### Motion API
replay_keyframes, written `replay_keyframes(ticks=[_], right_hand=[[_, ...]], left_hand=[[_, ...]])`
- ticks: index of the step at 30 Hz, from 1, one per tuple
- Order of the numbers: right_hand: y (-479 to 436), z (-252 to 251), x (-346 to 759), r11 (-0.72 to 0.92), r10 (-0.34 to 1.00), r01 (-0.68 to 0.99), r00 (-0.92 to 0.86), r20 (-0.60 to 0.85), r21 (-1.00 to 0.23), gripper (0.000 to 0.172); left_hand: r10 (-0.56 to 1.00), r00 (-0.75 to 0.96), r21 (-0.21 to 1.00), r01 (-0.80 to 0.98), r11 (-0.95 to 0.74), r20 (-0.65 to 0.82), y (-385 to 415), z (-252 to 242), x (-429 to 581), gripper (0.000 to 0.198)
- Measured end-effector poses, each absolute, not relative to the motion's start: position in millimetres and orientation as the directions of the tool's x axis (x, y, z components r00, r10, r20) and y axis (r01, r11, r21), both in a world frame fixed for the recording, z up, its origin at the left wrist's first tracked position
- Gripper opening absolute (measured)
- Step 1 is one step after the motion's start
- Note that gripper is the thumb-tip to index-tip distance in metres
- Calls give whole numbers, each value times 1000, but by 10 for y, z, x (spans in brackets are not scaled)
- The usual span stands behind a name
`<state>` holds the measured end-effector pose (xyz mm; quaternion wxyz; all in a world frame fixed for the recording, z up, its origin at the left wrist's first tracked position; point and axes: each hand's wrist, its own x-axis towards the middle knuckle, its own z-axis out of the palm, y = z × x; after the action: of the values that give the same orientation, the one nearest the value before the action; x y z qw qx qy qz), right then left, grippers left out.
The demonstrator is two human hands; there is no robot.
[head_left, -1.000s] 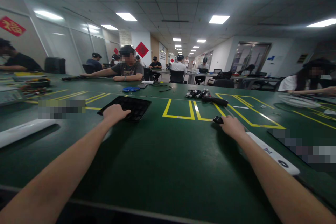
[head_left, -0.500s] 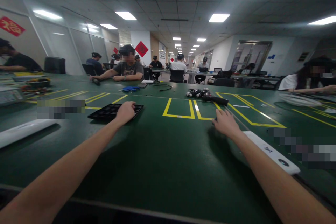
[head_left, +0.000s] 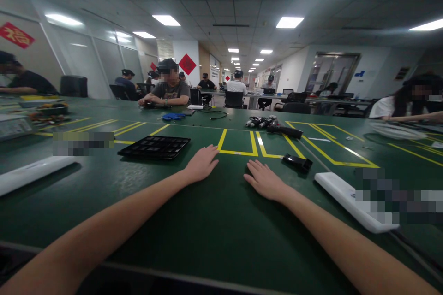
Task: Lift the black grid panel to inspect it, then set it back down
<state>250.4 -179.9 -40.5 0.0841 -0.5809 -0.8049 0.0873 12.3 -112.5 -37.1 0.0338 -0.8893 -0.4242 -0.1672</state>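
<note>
On the green worktop (head_left: 214,226), two bare hands are hovering or resting near the middle (honestly can't tell if the palms are touching down), and neither one is holding anything. The left hand (head_left: 200,166) is stretching its fingers (head_left: 209,151) out pretty straight, aiming away from the wearer and a bit to the right, with the thumb sitting apart. The right hand (head_left: 266,182) is doing the mirror version, fingers (head_left: 255,168) loosely spread and angling away and to the left, so the two sets are leaning toward each other with bare surface between. What's tripping me up is that both nearby things are lying on the outer sides. The flat black tray (head_left: 154,147), gridded on top, is lying left of the left hand, near but apart, with its long axis running roughly side to side; the left is clearly the closer hand there. The small black object (head_left: 297,162) is lying to the right of the right fingers, about as far forward as they are, its long axis also running mostly crosswise and slanting a little nearer at the right end. So the right hand is closer to that one, but its fingers are pointing away from it. A yellow tape outline (head_left: 238,152) is sitting just beyond the hands, and a white bar (head_left: 341,193) is lying further right.
</note>
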Motion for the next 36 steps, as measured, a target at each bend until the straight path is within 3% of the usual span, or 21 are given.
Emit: replay_keyframes(ticks=[3, 7, 11, 16, 20, 24, 31, 36], right_hand=[[-1713, -308, 2716, 234, 965, 963, -214, 150, -130, 58], [-1657, -255, 3168, -86, 951, 993, 59, 304, 76, 51], [-1672, -322, 3491, -303, 941, 944, 274, 197, 134, 44], [-1648, -378, 3543, -332, 940, 938, 321, 113, 96, 40], [-1622, -380, 3518, -352, 932, 935, 345, 114, 42, 40], [-1620, -384, 3521, -349, 932, 937, 343, 112, 29, 40], [-1633, -384, 3514, -339, 935, 940, 334, 122, 27, 39], [-1630, -390, 3512, -338, 935, 941, 332, 127, 29, 40]], left_hand=[[644, 719, 63, 653, -754, 260, -1410, -323, 226, 51], [521, 852, 128, 511, -850, 57, -1717, -291, 341, 58], [535, 843, 142, 523, -841, 62, -1758, -252, 374, 52], [734, 605, -4, 772, -635, 308, -1439, -189, 259, 36], [870, 433, -85, 901, -425, 236, -1113, -198, 50, 32], [847, 511, -48, 859, -509, 148, -1001, -252, -54, 25], [767, 598, 27, 784, -620, 235, -1004, -265, -75, 35], [749, 616, 104, 751, -652, 246, -983, -286, -82, 22]])
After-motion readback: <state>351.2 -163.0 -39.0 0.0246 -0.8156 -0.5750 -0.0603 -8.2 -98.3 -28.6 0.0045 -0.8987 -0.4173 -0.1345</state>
